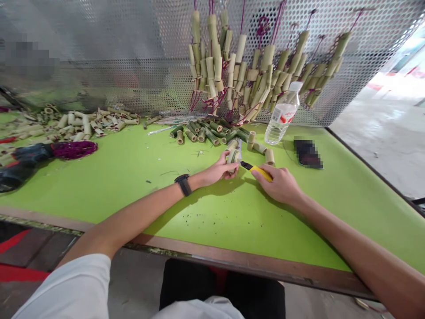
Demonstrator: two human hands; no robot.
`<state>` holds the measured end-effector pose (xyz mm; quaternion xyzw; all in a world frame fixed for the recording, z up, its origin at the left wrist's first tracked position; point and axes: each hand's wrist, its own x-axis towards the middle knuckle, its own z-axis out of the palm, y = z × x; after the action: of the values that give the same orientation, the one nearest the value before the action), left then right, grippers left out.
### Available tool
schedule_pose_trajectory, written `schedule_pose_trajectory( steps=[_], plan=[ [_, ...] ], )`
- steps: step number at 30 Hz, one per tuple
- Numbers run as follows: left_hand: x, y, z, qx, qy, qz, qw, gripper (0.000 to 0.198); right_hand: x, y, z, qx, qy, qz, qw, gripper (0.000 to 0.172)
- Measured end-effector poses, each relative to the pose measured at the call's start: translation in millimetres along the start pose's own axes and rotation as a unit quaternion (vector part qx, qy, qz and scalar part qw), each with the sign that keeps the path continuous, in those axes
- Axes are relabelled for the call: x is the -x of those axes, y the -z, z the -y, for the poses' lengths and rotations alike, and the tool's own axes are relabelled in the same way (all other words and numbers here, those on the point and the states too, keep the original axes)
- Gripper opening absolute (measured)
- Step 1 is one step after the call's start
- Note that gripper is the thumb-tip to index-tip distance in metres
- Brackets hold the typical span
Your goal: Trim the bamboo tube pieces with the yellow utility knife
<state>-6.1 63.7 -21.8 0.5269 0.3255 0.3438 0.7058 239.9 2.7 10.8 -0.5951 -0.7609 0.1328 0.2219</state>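
The single head-worn camera looks forward and down from the near edge of the green table [133,177], at close range, facing the perforated metal panel [133,57] behind it.

On table [133,168], centre: left hand [217,170] closed round bamboo piece [232,156], right hand [280,182] just beside it to the right, gripping utility knife [257,169] with blade toward the piece. Behind the hands: loose bamboo pile [206,130]; right of the pile, water bottle [282,117]. Far left: cord bundle [73,149]; above the pile, on perforated panel [133,57], strung bamboo clusters [252,71].
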Motion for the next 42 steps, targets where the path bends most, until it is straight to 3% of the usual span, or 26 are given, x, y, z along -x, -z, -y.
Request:
schedule_pose_trajectory(
  steps=[4,7,14,17,20,26,34,42],
  plan=[
    [3.1,-3.2,-4.6,0.006,0.001,0.024,1.0,0.039,-1.4,0.9,-2.3,-0.001,0.008,-0.002,1.0,0.062],
    [4.8,-4.4,-7.3,0.002,-0.006,0.037,0.999,0.031,-1.2,0.6,-1.5,0.007,0.01,0.001,1.0,0.061],
    [7.5,-5.2,-10.7,-0.007,-0.005,0.051,0.999,0.027,-6.7,0.6,-10.9,0.006,-0.006,-0.011,1.0,0.065],
    [10.1,-4.8,-10.0,-0.008,-0.005,0.065,0.998,0.031,-13.1,6.1,-24.5,-0.039,-0.049,-0.058,0.996,0.073],
    [10.6,-4.0,-9.2,0.007,0.001,0.068,0.998,0.032,-14.7,10.0,-28.5,-0.041,-0.044,-0.115,0.992,0.076],
    [6.8,-1.6,-9.6,0.066,-0.005,0.029,0.997,0.029,-5.3,3.4,-10.3,-0.019,0.011,-0.023,1.0,0.065],
    [6.9,2.7,-7.5,0.052,-0.02,0.053,0.997,0.087,-0.9,-0.3,-5.9,0.0,0.033,0.048,0.998,0.058],
    [14.2,1.2,-9.0,-0.128,-0.07,0.063,0.987,0.11,1.2,-0.4,-3.1,0.025,0.057,0.094,0.994,0.058]
  ],
)
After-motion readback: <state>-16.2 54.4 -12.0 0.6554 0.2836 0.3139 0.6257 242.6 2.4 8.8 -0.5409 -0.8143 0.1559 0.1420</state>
